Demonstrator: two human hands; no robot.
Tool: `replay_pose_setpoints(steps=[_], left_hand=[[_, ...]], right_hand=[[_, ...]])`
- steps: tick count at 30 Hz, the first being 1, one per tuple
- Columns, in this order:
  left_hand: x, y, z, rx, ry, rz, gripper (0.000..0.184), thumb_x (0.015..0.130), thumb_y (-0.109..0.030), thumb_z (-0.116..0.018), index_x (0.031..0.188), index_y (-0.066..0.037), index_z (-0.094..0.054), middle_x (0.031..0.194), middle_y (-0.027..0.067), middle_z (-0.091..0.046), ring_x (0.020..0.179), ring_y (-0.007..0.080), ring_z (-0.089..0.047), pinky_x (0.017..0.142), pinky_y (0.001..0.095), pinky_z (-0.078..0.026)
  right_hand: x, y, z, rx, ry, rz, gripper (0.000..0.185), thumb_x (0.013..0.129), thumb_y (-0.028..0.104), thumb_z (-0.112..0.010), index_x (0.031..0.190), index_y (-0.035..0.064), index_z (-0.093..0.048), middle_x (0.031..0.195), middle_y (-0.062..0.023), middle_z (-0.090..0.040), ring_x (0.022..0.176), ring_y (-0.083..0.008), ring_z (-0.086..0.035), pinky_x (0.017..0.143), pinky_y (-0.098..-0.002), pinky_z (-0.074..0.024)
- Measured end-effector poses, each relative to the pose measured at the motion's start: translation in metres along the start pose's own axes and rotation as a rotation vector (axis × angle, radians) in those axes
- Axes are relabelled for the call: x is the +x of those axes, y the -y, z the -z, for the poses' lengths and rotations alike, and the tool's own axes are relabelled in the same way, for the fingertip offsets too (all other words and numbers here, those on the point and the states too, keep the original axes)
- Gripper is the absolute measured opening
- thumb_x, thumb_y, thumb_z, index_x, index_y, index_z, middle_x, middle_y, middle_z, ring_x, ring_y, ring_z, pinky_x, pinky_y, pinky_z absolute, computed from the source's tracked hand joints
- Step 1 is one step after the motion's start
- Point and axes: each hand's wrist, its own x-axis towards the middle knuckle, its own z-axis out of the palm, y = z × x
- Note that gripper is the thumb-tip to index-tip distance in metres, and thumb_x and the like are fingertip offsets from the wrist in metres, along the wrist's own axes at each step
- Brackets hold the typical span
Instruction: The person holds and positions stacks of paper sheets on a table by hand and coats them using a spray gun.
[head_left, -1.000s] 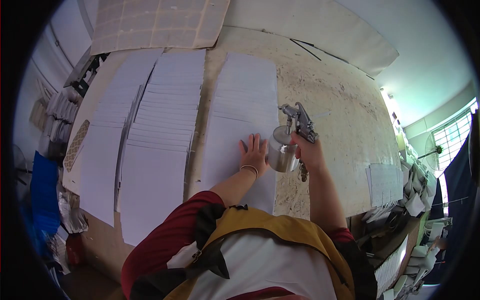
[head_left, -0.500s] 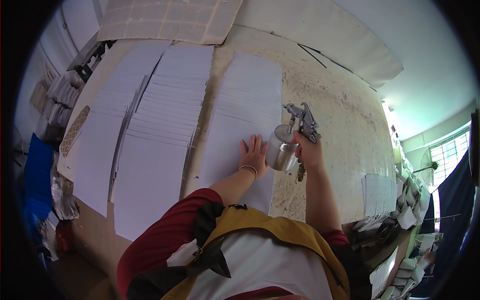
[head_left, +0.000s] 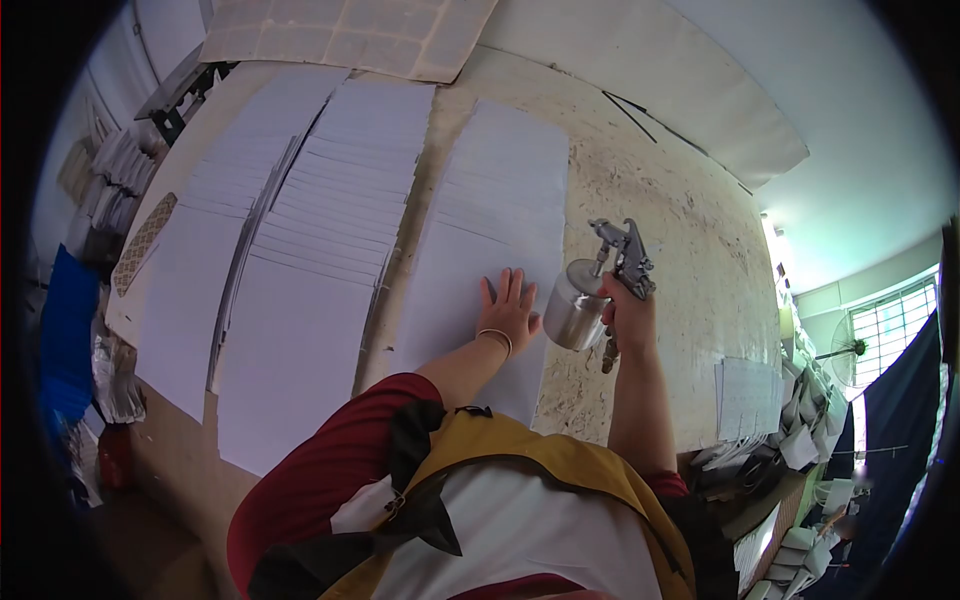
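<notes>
My right hand (head_left: 630,312) is wrapped round the grip of a metal spray gun (head_left: 632,258), whose silver cup (head_left: 577,308) hangs to the left of my fingers. The gun is held above the worn, stained tabletop (head_left: 660,210). With its fingers spread, my left hand (head_left: 509,308) lies flat on a long strip of overlapping white sheets (head_left: 500,180). To the left of that hand lies another row of overlapping white sheets (head_left: 310,320), with a further row (head_left: 190,290) beside it.
A brown gridded board (head_left: 350,35) lies at the far end. Papers (head_left: 750,400) rest at the table's right edge. A patterned oval piece (head_left: 146,243) sits at the left edge, near blue material (head_left: 68,330). A fan (head_left: 850,348) stands by the window.
The spray gun in my right hand has shifted to the right and slightly down, away from my left hand. My left hand stays flat on the same strip.
</notes>
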Motion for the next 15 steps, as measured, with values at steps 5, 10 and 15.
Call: replay_pose_setpoints(steps=[5, 10, 15], left_hand=[[0.000, -0.003, 0.009, 0.028, 0.062, 0.011, 0.061, 0.089, -0.041, -0.041, 0.140, -0.010, -0.030, 0.149, 0.0172, -0.015, 0.138, 0.0344, -0.008, 0.105, 0.0627, -0.006], [0.000, -0.001, -0.001, 0.020, -0.019, 0.000, 0.059, 0.087, -0.042, -0.044, 0.138, -0.011, -0.035, 0.148, 0.0176, -0.017, 0.138, 0.0344, -0.010, 0.105, 0.0631, -0.006], [0.000, -0.003, 0.002, 0.042, -0.021, 0.009, 0.060, 0.087, -0.043, -0.043, 0.138, -0.012, -0.034, 0.148, 0.0171, -0.017, 0.138, 0.0339, -0.010, 0.105, 0.0627, -0.006]], right_hand=[[-0.007, -0.007, 0.020, 0.007, 0.036, 0.010, 0.013, 0.082, 0.019, -0.062, 0.081, 0.0061, -0.061, 0.067, -0.0016, -0.058, 0.040, -0.0072, -0.044, 0.037, -0.0227, -0.0309], [-0.025, -0.002, 0.022, 0.028, 0.078, -0.024, 0.011, 0.082, 0.017, -0.063, 0.081, 0.0060, -0.061, 0.068, -0.0022, -0.059, 0.041, -0.0073, -0.045, 0.037, -0.0227, -0.0322], [-0.027, -0.012, 0.033, 0.015, -0.041, -0.079, 0.011, 0.082, 0.017, -0.062, 0.081, 0.0060, -0.061, 0.066, -0.0021, -0.059, 0.041, -0.0075, -0.045, 0.037, -0.0224, -0.0328]])
